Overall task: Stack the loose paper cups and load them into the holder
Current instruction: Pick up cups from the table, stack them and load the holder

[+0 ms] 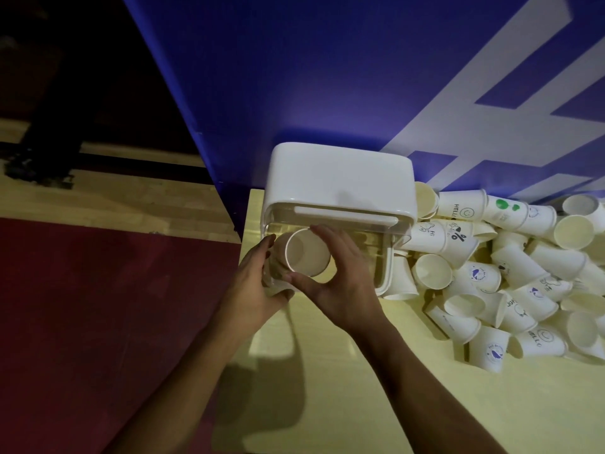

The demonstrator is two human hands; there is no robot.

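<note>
A white holder with a raised lid and a clear lower body stands at the table's far left, against the blue wall. A stack of paper cups lies on its side at the holder's open front, mouth toward me. My right hand curls thumb and fingers around the stack's rim. My left hand grips the stack's left side and the holder's front corner; which one it actually holds is unclear. A heap of several loose paper cups, some printed, lies to the right of the holder.
The pale yellow table ends at its left edge beside my left arm, with red floor below. The blue and white wall rises right behind the holder. The cup heap reaches the frame's right edge.
</note>
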